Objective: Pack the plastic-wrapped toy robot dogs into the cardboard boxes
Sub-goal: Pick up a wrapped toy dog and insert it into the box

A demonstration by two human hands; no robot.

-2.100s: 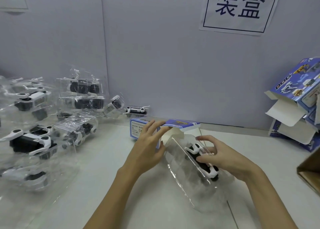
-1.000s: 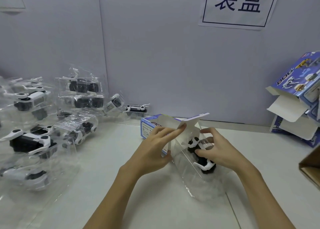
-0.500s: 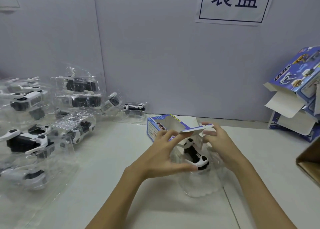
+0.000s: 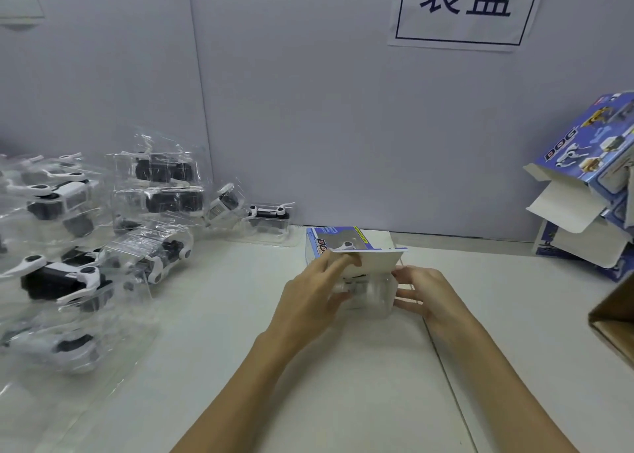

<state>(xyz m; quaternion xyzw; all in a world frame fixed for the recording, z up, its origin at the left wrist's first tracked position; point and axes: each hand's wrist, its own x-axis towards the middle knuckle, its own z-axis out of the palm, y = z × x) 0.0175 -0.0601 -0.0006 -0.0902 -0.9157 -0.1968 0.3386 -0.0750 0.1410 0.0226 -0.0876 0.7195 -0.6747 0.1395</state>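
Blue printed box (image 4: pixel 338 241), black-and-white toy dogs (image 4: pixel 61 281), white table (image 4: pixel 343 366).

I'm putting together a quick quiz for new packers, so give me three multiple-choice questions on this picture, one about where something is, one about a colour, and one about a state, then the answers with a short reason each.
1. Where do the unpacked wrapped toy dogs lie?
A. On the table's left side
B. Inside the brown carton
C. Stacked on the blue boxes at the right

2. What colour is the printed outside of the box being filled?
A. Red
B. Blue
C. Green

3. What state is that box's end flap in?
A. Taped shut
C. Torn off
B. Lifted open, with clear plastic wrap at the opening

Answers:
1. A: the clear-wrapped dogs pile up left of the left hand.
2. B: its top face shows blue print.
3. B: the flap's pale inner side is raised, and both the left hand and right hand hold the wrap at the mouth.
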